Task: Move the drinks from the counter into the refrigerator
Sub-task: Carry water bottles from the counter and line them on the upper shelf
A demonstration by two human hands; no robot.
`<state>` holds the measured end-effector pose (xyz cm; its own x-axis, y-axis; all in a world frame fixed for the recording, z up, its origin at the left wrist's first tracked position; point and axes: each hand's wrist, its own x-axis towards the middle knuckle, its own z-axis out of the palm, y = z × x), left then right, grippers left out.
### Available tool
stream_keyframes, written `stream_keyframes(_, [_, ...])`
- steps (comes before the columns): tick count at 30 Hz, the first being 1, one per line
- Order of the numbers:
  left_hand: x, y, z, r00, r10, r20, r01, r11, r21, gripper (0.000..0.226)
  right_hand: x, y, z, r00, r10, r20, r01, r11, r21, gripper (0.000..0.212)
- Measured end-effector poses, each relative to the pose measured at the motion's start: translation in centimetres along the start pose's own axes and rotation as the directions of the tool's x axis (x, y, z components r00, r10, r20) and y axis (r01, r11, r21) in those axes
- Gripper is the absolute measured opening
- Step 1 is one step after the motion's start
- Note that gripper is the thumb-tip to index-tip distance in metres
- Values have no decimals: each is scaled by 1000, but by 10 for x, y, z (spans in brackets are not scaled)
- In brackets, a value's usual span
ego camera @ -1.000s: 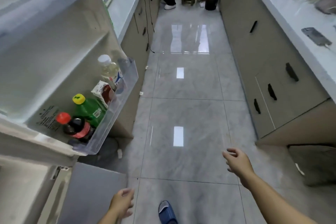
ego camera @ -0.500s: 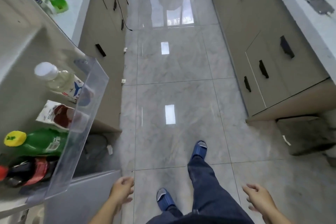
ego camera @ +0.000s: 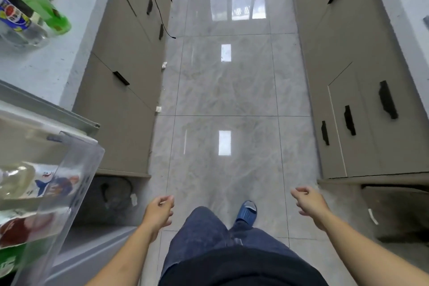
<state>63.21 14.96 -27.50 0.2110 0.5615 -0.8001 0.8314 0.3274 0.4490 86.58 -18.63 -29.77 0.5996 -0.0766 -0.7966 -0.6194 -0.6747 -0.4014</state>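
Overhead, a head-worn camera looks down a narrow kitchen aisle with a glossy grey tiled floor [ego camera: 222, 90] and brown cabinets on both sides. Both hands are held apart and carry nothing: the left hand [ego camera: 159, 212] hangs near the left of the person's dark trouser leg with fingers loosely curled, and the right hand [ego camera: 308, 203] reaches forward on the right, fingers relaxed. At the near left, the open refrigerator door shelf [ego camera: 76, 183], made of clear plastic, already holds several drinks, among them a pale bottle [ego camera: 21, 181] with a cartoon label. At the far left, on the pale tabletop [ego camera: 69, 53], a green bottle [ego camera: 34, 0] and a clear bottle with a blue and red label [ego camera: 18, 23] wait, just beside each other. The step in hand appears to be walking to fetch these. To do it well, step toward the far left, take one bottle around its middle in each hand, and avoid bumping the open door shelf when turning.
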Motion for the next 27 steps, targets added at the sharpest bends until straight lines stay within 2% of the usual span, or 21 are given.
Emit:
stream_keyframes(2, [8,5,1,999,-25,-35,25,1000,-9,15,22,-52,1,998,-49,37,49,999,4,35])
stream_keyframes(9, [61,33,-10,957,-248,-150,226,962,-151,26,75,-212,33,963,-212,164,225,972,-69,29])
stream_keyframes(14, [107,88,-17,934,-328,-140,297,933,-201,25,102,-296,48,954,-220,202,255,952,-167,27])
stream_keyframes(21, [157,209,-25,968,-219,-119,164,919,-359,17,144,-386,55,945,-224,236,299,886,-354,27])
stream_keyframes(27, [188,286,-34,969,-176,-173,52,831,-554,18,190,-474,74,934,-200,295,325,819,-473,19])
